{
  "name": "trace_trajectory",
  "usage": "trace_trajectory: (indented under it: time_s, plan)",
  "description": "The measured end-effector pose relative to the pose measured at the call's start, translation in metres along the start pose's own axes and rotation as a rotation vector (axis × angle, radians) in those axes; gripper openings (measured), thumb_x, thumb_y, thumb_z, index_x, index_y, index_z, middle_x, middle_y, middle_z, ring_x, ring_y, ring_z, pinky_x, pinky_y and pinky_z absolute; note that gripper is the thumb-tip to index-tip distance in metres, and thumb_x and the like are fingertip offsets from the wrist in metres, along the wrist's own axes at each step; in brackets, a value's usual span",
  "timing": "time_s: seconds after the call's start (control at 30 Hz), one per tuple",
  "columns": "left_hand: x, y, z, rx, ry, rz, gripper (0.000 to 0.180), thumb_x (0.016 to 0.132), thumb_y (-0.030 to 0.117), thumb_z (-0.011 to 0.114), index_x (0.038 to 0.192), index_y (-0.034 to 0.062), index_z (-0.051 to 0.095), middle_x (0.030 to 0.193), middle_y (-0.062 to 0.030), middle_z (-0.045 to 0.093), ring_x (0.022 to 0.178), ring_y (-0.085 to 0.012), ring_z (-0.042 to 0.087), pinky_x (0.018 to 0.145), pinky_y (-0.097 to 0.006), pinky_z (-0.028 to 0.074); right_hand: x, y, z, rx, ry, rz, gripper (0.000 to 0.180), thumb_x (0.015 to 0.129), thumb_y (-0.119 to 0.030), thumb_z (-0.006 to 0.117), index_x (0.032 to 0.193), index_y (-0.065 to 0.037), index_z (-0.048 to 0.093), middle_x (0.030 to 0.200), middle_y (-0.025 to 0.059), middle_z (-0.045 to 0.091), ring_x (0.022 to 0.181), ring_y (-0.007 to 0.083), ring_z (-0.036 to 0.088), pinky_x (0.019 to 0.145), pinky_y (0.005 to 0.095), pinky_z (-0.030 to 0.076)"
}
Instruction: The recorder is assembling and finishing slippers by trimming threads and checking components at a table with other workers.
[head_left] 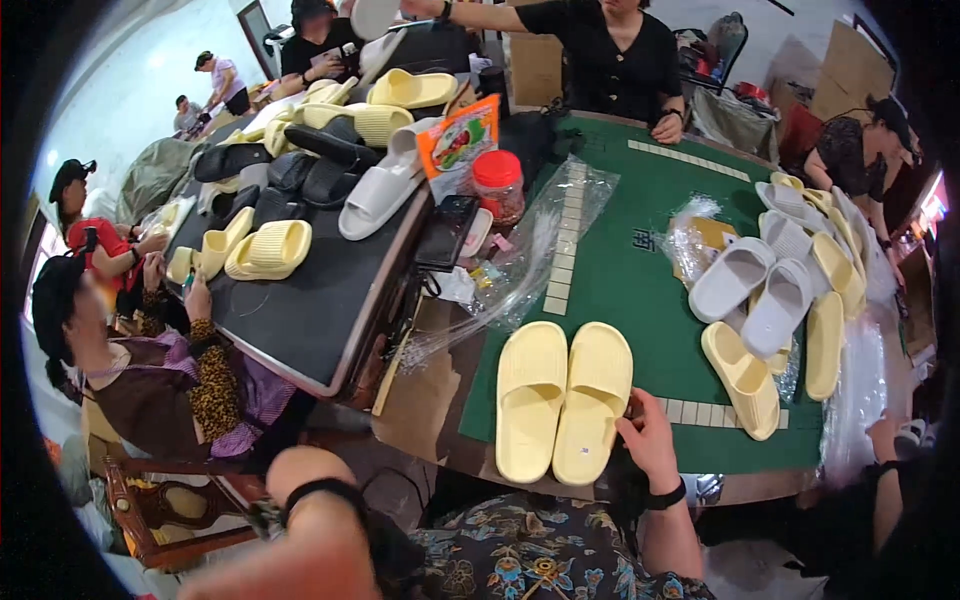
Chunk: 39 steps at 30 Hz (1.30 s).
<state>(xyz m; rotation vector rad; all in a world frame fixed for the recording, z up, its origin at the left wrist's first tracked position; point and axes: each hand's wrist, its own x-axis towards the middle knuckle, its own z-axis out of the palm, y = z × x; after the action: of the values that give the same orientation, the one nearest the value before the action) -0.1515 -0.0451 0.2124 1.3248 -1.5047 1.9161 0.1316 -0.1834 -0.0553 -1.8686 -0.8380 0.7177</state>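
A pair of pale yellow slide slippers lies side by side at the near edge of the green table, toes pointing away from me. My right hand pinches the outer edge of the right yellow slipper between thumb and fingers. Close against it lies the left yellow slipper, which neither hand touches. My left hand is a blurred shape low in the picture, cut off by the lower edge. Its fingers cannot be made out, nor whether it holds anything.
Grey and yellow slippers pile up at the right, beside clear plastic bags. Rows of pale tiles line the green table. A dark table with more slippers, a red-lidded jar and several people stand around.
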Motion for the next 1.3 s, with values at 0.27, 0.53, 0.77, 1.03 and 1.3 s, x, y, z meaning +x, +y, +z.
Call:
trace_trajectory:
  time_s: [0.27,0.53,0.77,1.03,1.3]
  plan:
    - [-0.198,0.034,-0.079,1.168,-0.645,-1.441,0.010,0.077,0.003,0.069,0.086,0.0043,0.066,0.090,-0.0104,0.065,0.083,-0.0298,0.063,0.072,-0.039,0.051,0.005,0.012,0.003,-0.088,0.011,-0.108,0.055,0.080,-0.005,0.069,0.131,0.001,0.050,0.115,0.0153,0.055,0.092,0.0219,0.061,0.071,0.0301,0.053]
    - [-0.296,0.037,-0.096,1.337,-0.949,-1.481,0.008,0.081,0.014,0.065,0.076,0.0073,0.064,0.076,-0.0079,0.058,0.078,-0.0274,0.060,0.069,-0.040,0.049,0.002,-0.009,0.006,-0.129,-0.004,-0.139,0.053,0.080,-0.005,0.070,0.129,-0.001,0.053,0.110,0.0152,0.053,0.090,0.0240,0.058,0.069,0.0299,0.053]
    - [-0.316,0.039,-0.099,1.354,-0.939,-1.579,0.014,0.081,0.012,0.063,0.069,0.0055,0.062,0.074,-0.0119,0.059,0.074,-0.0316,0.062,0.065,-0.043,0.051,-0.001,0.001,0.006,-0.075,-0.013,-0.136,0.052,0.081,-0.007,0.069,0.130,-0.002,0.053,0.113,0.0157,0.052,0.097,0.0249,0.058,0.074,0.0294,0.054]
    - [-0.304,0.040,-0.097,1.331,-0.831,-1.699,0.010,0.080,0.016,0.066,0.078,0.0065,0.063,0.082,-0.0110,0.059,0.079,-0.0306,0.063,0.066,-0.042,0.052,0.003,-0.004,0.003,-0.117,-0.024,-0.116,0.053,0.081,-0.006,0.068,0.131,-0.001,0.051,0.117,0.0161,0.053,0.096,0.0238,0.059,0.073,0.0291,0.053]
    - [-0.330,0.034,-0.094,1.313,-1.065,-1.509,0.009,0.077,0.012,0.065,0.071,0.0064,0.064,0.077,-0.0092,0.058,0.075,-0.0282,0.061,0.065,-0.039,0.052,-0.002,-0.014,0.000,-0.216,-0.020,-0.059,0.048,0.081,-0.004,0.065,0.127,-0.003,0.055,0.111,0.0152,0.056,0.089,0.0239,0.061,0.071,0.0294,0.053]
